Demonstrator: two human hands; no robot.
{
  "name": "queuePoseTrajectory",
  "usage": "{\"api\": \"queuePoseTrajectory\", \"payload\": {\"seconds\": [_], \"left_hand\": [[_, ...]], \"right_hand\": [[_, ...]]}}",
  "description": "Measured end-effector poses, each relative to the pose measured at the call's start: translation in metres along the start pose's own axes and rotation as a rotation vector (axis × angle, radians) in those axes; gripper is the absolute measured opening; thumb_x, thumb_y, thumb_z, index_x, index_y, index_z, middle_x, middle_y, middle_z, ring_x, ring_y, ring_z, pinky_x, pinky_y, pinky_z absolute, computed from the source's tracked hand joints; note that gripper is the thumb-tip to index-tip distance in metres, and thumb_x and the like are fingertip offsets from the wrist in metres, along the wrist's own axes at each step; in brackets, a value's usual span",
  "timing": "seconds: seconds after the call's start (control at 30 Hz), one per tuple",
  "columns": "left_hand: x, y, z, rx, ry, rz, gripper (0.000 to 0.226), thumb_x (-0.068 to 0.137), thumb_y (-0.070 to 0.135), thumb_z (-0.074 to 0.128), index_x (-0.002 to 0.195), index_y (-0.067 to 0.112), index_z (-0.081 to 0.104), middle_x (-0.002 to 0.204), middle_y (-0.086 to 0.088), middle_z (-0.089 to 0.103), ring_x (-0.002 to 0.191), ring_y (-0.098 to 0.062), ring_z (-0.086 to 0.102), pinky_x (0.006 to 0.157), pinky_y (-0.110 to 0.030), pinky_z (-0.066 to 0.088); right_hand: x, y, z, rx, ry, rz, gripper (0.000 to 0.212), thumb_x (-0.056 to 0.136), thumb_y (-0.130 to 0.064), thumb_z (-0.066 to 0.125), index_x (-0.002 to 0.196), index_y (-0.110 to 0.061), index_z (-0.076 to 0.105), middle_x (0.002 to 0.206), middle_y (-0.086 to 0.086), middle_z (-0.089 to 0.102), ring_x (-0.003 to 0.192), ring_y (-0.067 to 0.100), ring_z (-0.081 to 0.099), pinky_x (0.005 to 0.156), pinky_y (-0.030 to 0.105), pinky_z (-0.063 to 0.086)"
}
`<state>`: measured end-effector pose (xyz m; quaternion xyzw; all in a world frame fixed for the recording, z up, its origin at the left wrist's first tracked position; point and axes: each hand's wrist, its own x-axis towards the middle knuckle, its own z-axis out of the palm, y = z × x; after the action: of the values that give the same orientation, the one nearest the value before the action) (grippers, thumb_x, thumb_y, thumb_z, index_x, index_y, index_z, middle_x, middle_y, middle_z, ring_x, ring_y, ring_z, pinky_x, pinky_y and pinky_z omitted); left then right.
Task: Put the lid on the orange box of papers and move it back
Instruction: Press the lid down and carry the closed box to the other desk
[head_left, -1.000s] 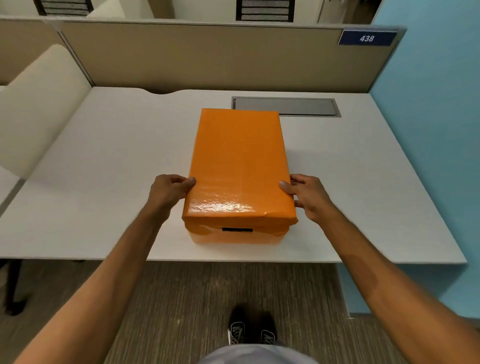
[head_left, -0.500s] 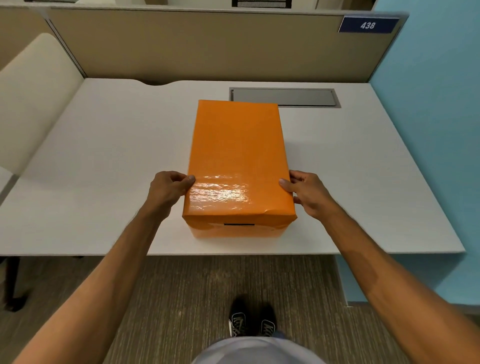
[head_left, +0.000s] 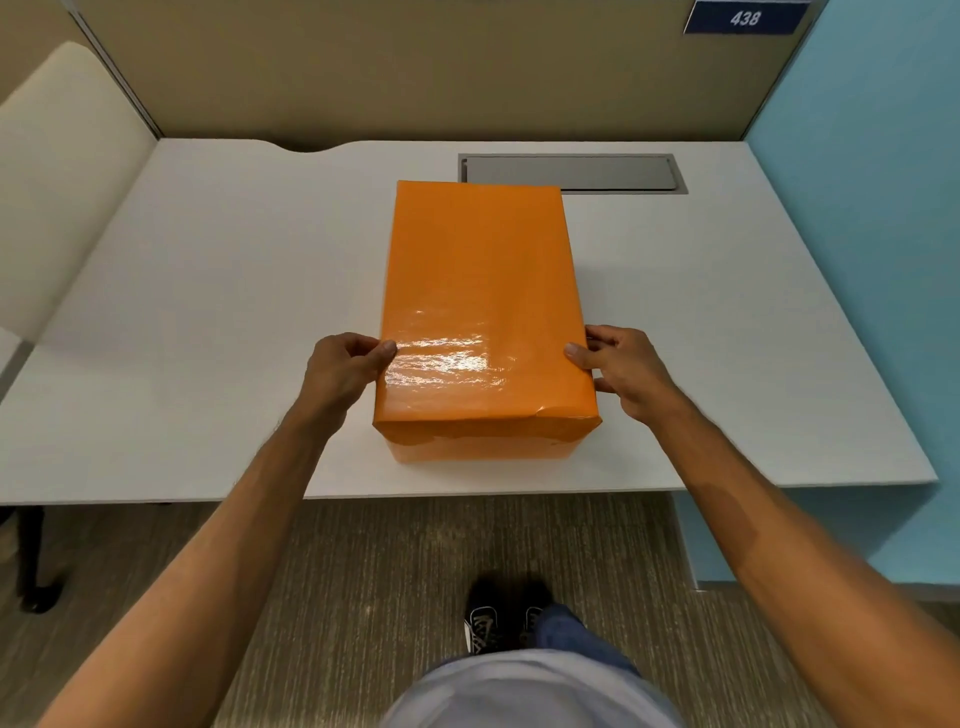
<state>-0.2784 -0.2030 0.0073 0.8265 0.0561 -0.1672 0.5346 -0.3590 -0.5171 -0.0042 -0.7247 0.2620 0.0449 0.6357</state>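
Note:
The orange box (head_left: 480, 447) stands on the white desk (head_left: 208, 312) with its glossy orange lid (head_left: 478, 291) sitting fully over it; the papers inside are hidden. My left hand (head_left: 343, 369) grips the lid's left edge near the front, thumb on top. My right hand (head_left: 621, 371) holds the right edge opposite, thumb on top and fingers down the side. The box's far end reaches the grey cable tray cover (head_left: 618, 174).
A tan partition (head_left: 415, 67) closes the desk's back edge, and a blue wall (head_left: 872, 208) runs along the right. A beige chair back (head_left: 57, 171) stands at the left. My shoes (head_left: 498, 623) are on the carpet below the front edge.
The box has slid away from the desk's front edge toward the back, with both hands holding its sides. The handle slot on its front face no longer shows.

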Motion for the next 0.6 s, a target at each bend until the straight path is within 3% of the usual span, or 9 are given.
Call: {"api": "queuePoseTrajectory", "payload": {"seconds": [0.13,0.27,0.47,0.6], "left_hand": [[0.008,0.004,0.001,-0.122,-0.054,-0.051,0.058,0.093,0.021,0.064,0.146,0.016,0.041,0.139,-0.01,0.054,0.122,-0.034,0.056,0.099,-0.052,0.048],[0.024,0.011,-0.004,-0.196,-0.113,-0.093,0.054,0.091,0.014,0.065,0.142,0.019,0.044,0.139,-0.009,0.055,0.123,-0.033,0.055,0.094,-0.048,0.047],[0.067,0.039,0.004,-0.204,-0.044,-0.104,0.059,0.094,0.033,0.061,0.146,0.014,0.04,0.147,-0.011,0.049,0.131,-0.035,0.049,0.107,-0.054,0.042],[0.107,0.063,0.01,-0.198,-0.031,-0.103,0.055,0.097,0.041,0.053,0.141,0.01,0.048,0.146,-0.011,0.051,0.131,-0.036,0.049,0.108,-0.055,0.041]], "right_hand": [[0.006,0.001,-0.004,-0.032,0.025,-0.018,0.062,0.083,-0.027,0.076,0.137,-0.014,0.051,0.128,0.005,0.061,0.112,0.027,0.061,0.085,0.046,0.056],[0.021,-0.003,-0.008,-0.029,0.038,-0.058,0.063,0.086,-0.035,0.071,0.141,-0.015,0.046,0.128,0.007,0.059,0.112,0.026,0.06,0.086,0.043,0.054],[0.078,-0.034,-0.006,-0.08,0.073,-0.101,0.052,0.094,-0.038,0.06,0.138,-0.012,0.051,0.125,0.008,0.061,0.109,0.026,0.062,0.088,0.045,0.056],[0.125,-0.061,-0.003,-0.073,0.102,-0.097,0.035,0.097,-0.039,0.055,0.121,-0.015,0.061,0.114,0.007,0.067,0.1,0.026,0.066,0.08,0.039,0.058]]}}
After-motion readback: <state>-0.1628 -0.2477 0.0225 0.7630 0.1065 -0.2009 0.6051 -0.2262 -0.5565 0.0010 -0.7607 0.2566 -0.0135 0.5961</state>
